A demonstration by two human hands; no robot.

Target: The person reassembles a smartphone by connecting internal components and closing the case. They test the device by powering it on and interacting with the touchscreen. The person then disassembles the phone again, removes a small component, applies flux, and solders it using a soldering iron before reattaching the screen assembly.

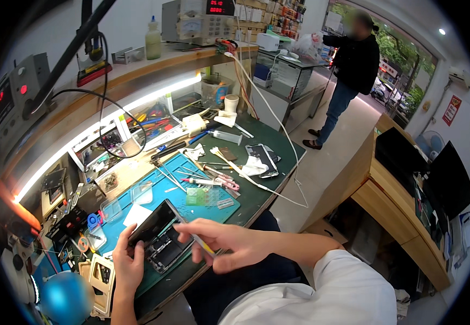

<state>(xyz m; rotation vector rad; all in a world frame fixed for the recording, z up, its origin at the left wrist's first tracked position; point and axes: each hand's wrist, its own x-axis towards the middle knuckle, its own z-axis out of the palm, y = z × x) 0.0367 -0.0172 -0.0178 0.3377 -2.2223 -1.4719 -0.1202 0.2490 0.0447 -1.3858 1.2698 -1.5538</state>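
Note:
An opened smartphone (169,250) lies near the front edge of the bench, its inner parts showing. Its dark screen panel (159,221) is tilted up along the far left side. My left hand (128,265) grips the phone at its left, with the thumb by the raised panel. Over the right side of the phone, my right hand (218,244) is closed round a slim grey-and-yellow tool (204,247). The tool's kind and its tip cannot be made out. Beneath the phone is a blue work mat (161,187).
Tweezers (171,177), a green parts tray (202,196), a clear syringe (225,136) and another phone (264,157) lie beyond my hands. A white cable (294,201) hangs off the bench's right edge. A person (348,70) stands by a glass counter (289,76).

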